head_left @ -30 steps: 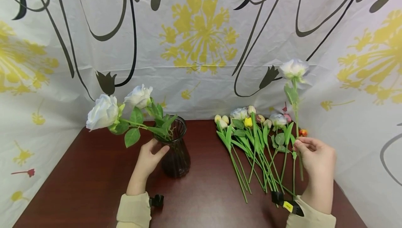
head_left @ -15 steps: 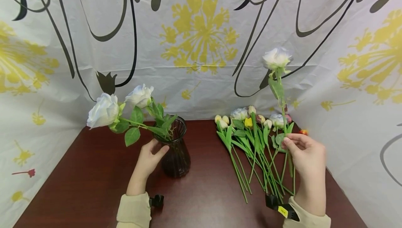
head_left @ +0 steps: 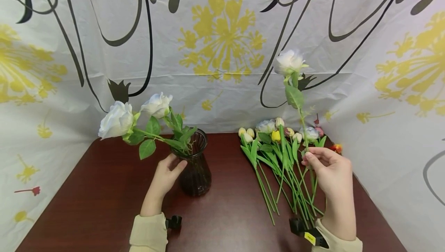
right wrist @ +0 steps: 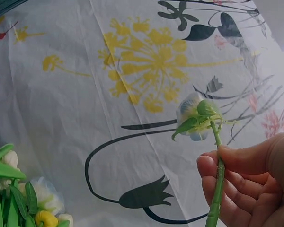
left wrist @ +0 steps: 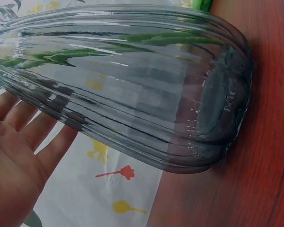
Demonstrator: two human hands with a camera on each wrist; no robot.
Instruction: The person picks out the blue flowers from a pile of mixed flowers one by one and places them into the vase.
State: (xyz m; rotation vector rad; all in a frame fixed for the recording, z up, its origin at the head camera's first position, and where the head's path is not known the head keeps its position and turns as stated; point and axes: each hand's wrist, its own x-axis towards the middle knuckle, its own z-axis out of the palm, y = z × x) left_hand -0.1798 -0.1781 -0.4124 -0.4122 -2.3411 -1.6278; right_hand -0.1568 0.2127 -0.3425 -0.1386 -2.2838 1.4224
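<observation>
The filling of the vase (head_left: 196, 178) looks to be at an early stage; the vase stands on the dark red table (head_left: 233, 202), left of the middle, with two white flowers (head_left: 117, 120) in its mouth, both leaning out to the left; through the glass in the left wrist view, green stems (left wrist: 52, 59) run down inside, so that much appears done.

The left hand (head_left: 167, 175) holds the vase near its rim, thumb on the near side and fingers along the glass, seemingly to steady it; the right hand (head_left: 332, 169) pinches the stem of another white flower (head_left: 290, 62) between thumb and fingers, bloom up and leaning a little left; this flower is in the air above the right part of the table, well apart from the vase, so its placing is not yet done; where its stem ends is hard to tell among the stems behind it.

What seems left is the larger share; a loose bunch of flowers (head_left: 283, 149) lies on the right, with pale tulips (head_left: 247, 137), a yellow tulip (head_left: 276, 136), more white blooms (head_left: 267, 126) and an orange flower (head_left: 335, 148) at its far right; whether all of these are meant for the vase, the pictures do not settle.
</observation>
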